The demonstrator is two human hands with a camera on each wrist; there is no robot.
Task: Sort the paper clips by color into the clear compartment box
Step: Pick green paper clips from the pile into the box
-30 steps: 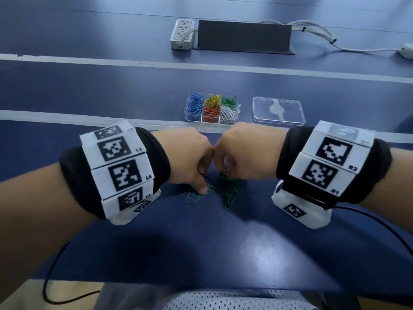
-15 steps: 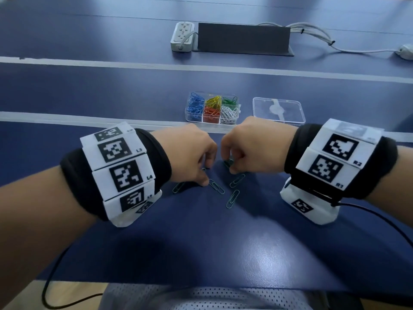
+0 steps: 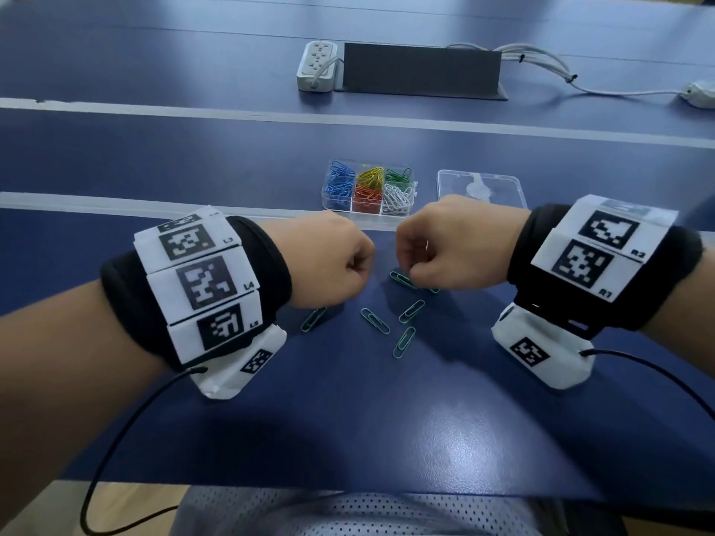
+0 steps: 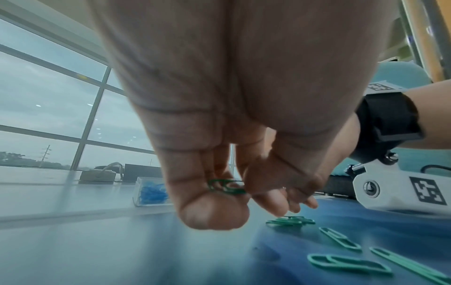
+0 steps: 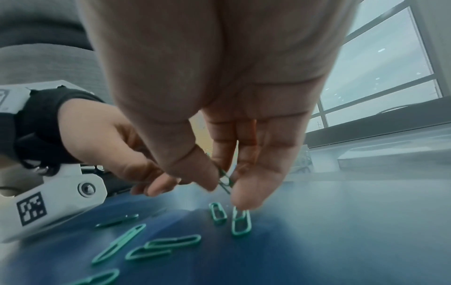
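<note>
- Green wire paper clips (image 3: 374, 321) are scattered on the dark blue surface (image 3: 348, 419) just below the two hands, with the clear plastic compartment box (image 3: 369, 186) lying straight ahead of the knuckles, further from the person.
- The box's long axis is seen running left to right; its green compartment (image 3: 398, 175) sits at the far right corner, so the right hand (image 3: 450, 247) is judged slightly nearer to it than the left hand (image 3: 329, 257).
- The left hand is curled, and a green clip (image 4: 227, 186) is pinched between thumb and fingers in the left wrist view.
- The right hand is likewise curled, with a green clip (image 5: 225, 181) pinched at the fingertips in the right wrist view.
- About six loose green clips can be counted on the surface in the head view; some are partly hidden under the hands, so the count is uncertain.
- Five filled compartments are visible: blue, yellow, green, red and white.
- One clear lid (image 3: 481, 187) is lying just beside the box, on its right.
- One white power strip (image 3: 317, 69) is set well beyond.
</note>
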